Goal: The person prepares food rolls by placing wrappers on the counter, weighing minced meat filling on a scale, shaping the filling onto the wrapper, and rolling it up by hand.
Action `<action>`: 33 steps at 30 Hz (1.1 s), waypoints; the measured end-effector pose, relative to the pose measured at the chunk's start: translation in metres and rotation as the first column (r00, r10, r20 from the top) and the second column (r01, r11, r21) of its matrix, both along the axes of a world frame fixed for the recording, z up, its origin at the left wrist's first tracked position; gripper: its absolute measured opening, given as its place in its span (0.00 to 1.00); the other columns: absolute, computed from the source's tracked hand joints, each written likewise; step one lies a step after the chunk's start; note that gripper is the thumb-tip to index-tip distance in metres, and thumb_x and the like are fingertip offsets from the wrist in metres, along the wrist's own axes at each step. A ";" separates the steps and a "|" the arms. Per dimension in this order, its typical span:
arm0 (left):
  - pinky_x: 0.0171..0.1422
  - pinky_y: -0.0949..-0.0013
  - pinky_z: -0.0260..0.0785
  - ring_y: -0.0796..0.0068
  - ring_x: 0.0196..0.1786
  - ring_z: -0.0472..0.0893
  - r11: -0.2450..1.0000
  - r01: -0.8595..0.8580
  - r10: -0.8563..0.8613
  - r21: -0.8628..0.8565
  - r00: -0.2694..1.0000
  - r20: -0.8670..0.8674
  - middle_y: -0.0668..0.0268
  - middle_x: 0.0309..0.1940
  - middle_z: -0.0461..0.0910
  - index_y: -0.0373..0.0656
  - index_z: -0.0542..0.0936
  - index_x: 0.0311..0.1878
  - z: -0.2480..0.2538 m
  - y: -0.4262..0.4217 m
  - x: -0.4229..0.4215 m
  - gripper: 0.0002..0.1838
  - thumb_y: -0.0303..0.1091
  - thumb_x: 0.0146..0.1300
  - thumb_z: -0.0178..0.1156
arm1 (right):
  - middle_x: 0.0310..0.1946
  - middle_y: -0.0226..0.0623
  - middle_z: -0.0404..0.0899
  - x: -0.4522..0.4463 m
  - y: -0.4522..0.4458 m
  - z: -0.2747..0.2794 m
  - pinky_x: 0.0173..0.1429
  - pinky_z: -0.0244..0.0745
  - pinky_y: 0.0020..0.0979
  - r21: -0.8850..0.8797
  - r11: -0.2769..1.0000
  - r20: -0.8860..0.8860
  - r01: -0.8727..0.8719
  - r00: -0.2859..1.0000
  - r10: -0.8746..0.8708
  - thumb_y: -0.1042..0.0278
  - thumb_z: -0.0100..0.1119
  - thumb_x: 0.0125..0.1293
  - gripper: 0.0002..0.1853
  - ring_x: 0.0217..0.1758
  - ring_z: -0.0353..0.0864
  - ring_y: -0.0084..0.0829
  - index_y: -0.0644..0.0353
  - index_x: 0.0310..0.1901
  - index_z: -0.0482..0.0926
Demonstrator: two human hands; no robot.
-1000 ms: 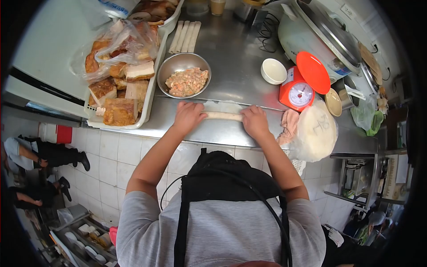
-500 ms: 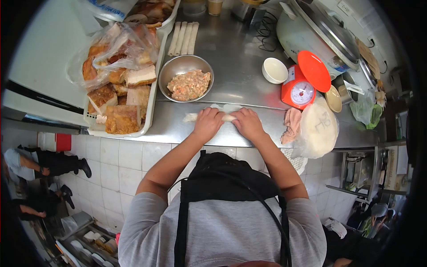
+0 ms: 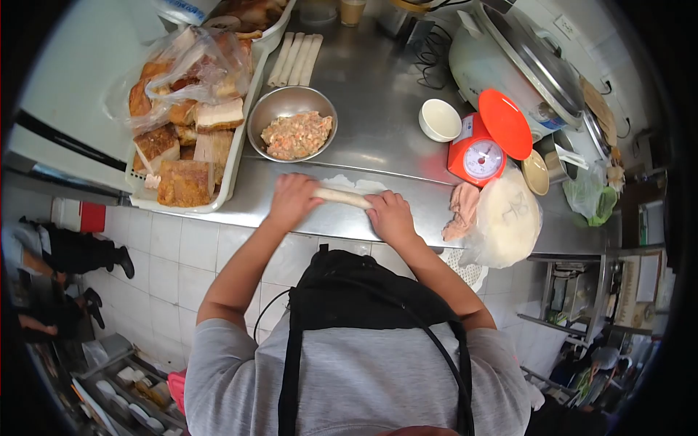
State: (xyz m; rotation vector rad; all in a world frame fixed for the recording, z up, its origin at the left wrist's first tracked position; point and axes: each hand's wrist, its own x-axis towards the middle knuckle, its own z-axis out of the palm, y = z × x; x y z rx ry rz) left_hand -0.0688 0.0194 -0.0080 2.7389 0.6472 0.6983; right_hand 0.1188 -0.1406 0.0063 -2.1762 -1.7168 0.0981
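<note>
A long pale spring roll lies on the steel counter, its unrolled wrapper edge spread flat behind it. My left hand is closed over the roll's left end. On the right end, the fingers of my right hand are curled around it. A steel bowl with pinkish minced filling stands just beyond my left hand. Several finished spring rolls lie side by side behind that bowl.
At left, a white crate holds browned meat slabs. To the right are a small white bowl, a red scale, a pink cloth and bagged round wrappers. A large lidded cooker stands behind. Other people's legs show at far left.
My hands have moved apart, the left one outward, so more of the roll shows between them. The roll looks longer and smoother. The whole view has shifted slightly.
</note>
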 end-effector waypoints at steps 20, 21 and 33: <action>0.57 0.59 0.57 0.63 0.51 0.67 0.983 -0.171 0.152 0.071 0.965 0.213 0.66 0.43 0.72 0.46 0.77 0.43 0.001 -0.104 0.070 0.16 0.26 0.46 0.58 | 0.62 0.47 0.57 0.169 0.065 0.056 0.67 0.45 0.46 -0.291 0.903 0.413 0.315 0.893 -0.179 0.47 0.57 0.53 0.33 0.67 0.49 0.47 0.62 0.56 0.69; 0.57 0.59 0.58 0.63 0.51 0.67 0.981 -0.182 0.161 0.073 0.961 0.226 0.67 0.42 0.72 0.46 0.78 0.42 0.001 -0.105 0.070 0.15 0.28 0.47 0.58 | 0.62 0.47 0.56 0.171 0.069 0.063 0.68 0.43 0.46 -0.420 0.842 0.433 0.337 0.890 -0.140 0.47 0.57 0.54 0.33 0.68 0.48 0.47 0.62 0.56 0.69; 0.55 0.60 0.59 0.63 0.49 0.69 0.975 -0.214 0.194 0.051 0.945 0.261 0.68 0.41 0.73 0.47 0.79 0.41 0.004 -0.107 0.072 0.15 0.27 0.45 0.59 | 0.57 0.40 0.66 0.104 0.022 0.007 0.62 0.58 0.42 -0.013 0.784 -0.037 -0.620 0.784 0.620 0.77 0.50 0.51 0.19 0.63 0.60 0.44 0.46 0.45 0.78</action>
